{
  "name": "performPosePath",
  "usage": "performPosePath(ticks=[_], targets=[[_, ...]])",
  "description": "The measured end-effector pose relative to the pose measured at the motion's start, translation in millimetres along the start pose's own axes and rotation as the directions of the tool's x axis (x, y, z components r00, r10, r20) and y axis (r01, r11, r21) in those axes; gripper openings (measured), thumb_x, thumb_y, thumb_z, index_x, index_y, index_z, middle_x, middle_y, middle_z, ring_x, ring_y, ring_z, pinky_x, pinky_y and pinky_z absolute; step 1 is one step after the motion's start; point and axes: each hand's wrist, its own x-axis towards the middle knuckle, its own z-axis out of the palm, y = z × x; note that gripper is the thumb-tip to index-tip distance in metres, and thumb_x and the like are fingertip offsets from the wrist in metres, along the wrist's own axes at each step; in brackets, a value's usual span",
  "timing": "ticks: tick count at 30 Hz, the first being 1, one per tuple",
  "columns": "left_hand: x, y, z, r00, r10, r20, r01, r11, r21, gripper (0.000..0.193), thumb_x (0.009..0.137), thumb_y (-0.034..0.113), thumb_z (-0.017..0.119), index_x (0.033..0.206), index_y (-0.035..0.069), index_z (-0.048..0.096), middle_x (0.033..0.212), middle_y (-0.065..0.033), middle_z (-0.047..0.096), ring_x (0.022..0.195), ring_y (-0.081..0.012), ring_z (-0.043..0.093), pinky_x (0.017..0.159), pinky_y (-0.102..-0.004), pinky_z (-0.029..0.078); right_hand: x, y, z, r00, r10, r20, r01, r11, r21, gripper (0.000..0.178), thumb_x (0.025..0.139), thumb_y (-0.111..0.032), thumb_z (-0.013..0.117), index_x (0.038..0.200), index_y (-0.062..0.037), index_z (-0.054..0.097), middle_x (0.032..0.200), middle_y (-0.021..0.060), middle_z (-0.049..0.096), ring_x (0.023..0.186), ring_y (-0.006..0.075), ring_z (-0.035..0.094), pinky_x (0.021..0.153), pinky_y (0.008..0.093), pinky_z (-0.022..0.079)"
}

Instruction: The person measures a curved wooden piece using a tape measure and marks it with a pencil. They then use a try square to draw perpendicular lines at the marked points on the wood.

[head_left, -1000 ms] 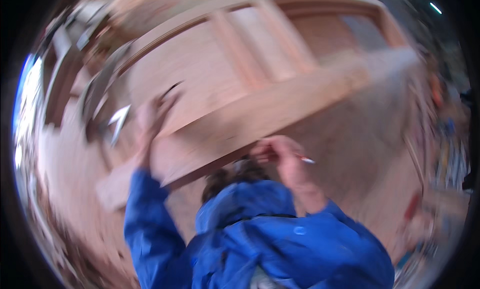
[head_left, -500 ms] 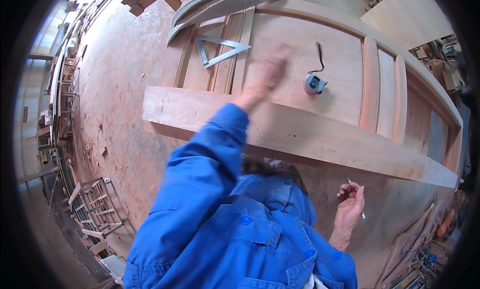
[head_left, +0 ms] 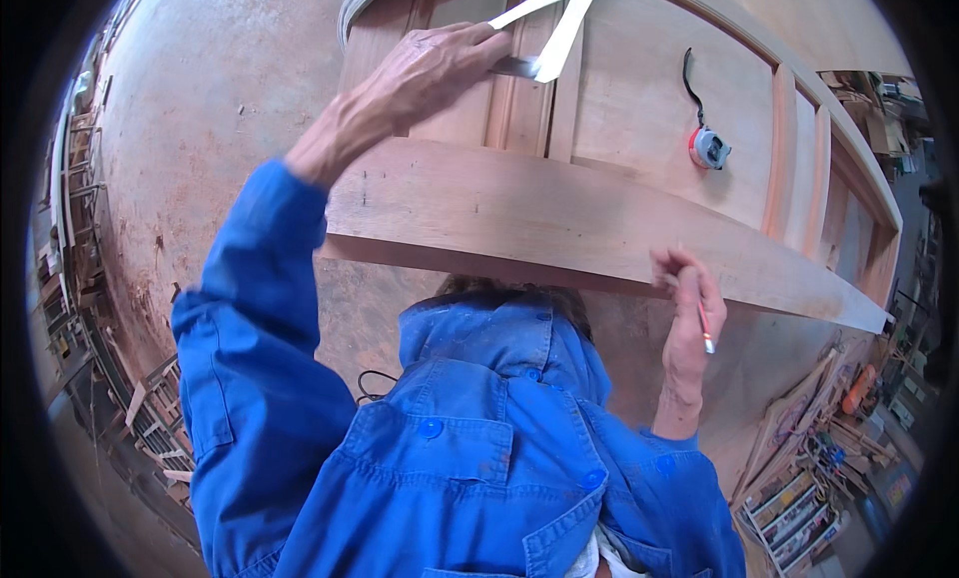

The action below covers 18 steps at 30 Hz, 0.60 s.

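Observation:
My left hand [head_left: 425,73] is closed on a metal triangle square [head_left: 565,33], which it holds over the far left part of a framed wooden panel [head_left: 649,88]. Bright light whitens the square's edges. Between me and the panel runs a long pale wooden board [head_left: 519,203]. By its near edge, right of centre, my right hand [head_left: 685,323] grips a red pencil [head_left: 705,326]; its fingertips are slightly blurred. A grey and red tape measure [head_left: 710,149] with a black strap rests on the panel, touched by neither hand.
A rolled grey cloth-like bundle [head_left: 365,0] lies at the panel's far left corner. Scrap wood and tools [head_left: 814,458] are piled on the floor at the right. Wooden frames [head_left: 155,408] stand at the lower left. A pale sheet [head_left: 824,23] is at the far right.
My left hand has gone left to the triangle square, taken hold of it and lifted it. My right hand, with the pencil, has moved up toward the board. The view has shifted.

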Motion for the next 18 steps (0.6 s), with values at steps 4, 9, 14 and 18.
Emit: performPosePath(ticks=[4, 9, 14, 18], targets=[[-19.9, 110.1, -37.0, 0.901, -0.414, -0.131, 0.126, 0.539, -0.833, 0.021, 0.098, 0.007, 0.073, 0.116, 0.002, 0.064, 0.106, -0.0102, 0.074, 0.094, -0.017, 0.074, 0.08, -0.0316, 0.063, 31.5, -56.5, 85.8, 0.877, -0.452, 0.163, 0.48, 0.801, -0.359, 0.041, 0.094, -0.003, 0.074, 0.133, 0.0037, 0.064, 0.135, 0.0162, 0.068, 0.119, 0.0259, 0.069, 0.104, 0.039, 0.054], [-39.0, 187.3, -25.4, 0.679, -0.709, 0.191, 0.065, -0.201, -0.978, 0.021, 0.098, 0.006, 0.075, 0.114, -0.003, 0.065, 0.103, -0.0088, 0.074, 0.093, -0.0138, 0.072, 0.08, -0.0255, 0.062, 39.6, -48.9, 93.4, 0.819, -0.437, 0.372, 0.551, 0.78, -0.295, 0.047, 0.085, 0.007, 0.077, 0.129, -0.0001, 0.065, 0.132, 0.0144, 0.066, 0.109, 0.0227, 0.071, 0.092, 0.037, 0.059], [-47.3, 191.5, 8.0, 0.638, -0.676, 0.368, 0.127, -0.38, -0.916, 0.021, 0.103, 0.018, 0.07, 0.108, -0.002, 0.07, 0.097, -0.0094, 0.076, 0.09, -0.0123, 0.072, 0.076, -0.0266, 0.061, 70.4, -35.2, 60.4, 0.872, -0.275, 0.404, 0.366, 0.916, -0.165, 0.032, 0.088, 0.008, 0.076, 0.119, 0.0004, 0.069, 0.101, 0.0078, 0.065, 0.085, 0.0139, 0.069, 0.074, 0.0276, 0.057], [-32.4, 212.3, -26.7, 0.715, -0.664, -0.218, -0.056, 0.257, -0.965, 0.028, 0.097, 0.006, 0.072, 0.121, -0.008, 0.068, 0.102, -0.0175, 0.074, 0.09, -0.024, 0.075, 0.079, -0.0324, 0.06, 87.8, -43.0, 46.1, 0.93, -0.19, 0.316, 0.194, 0.981, 0.021, 0.018, 0.099, -0.008, 0.073, 0.113, 0.0032, 0.071, 0.095, 0.0092, 0.067, 0.073, 0.0151, 0.066, 0.072, 0.0287, 0.054]])
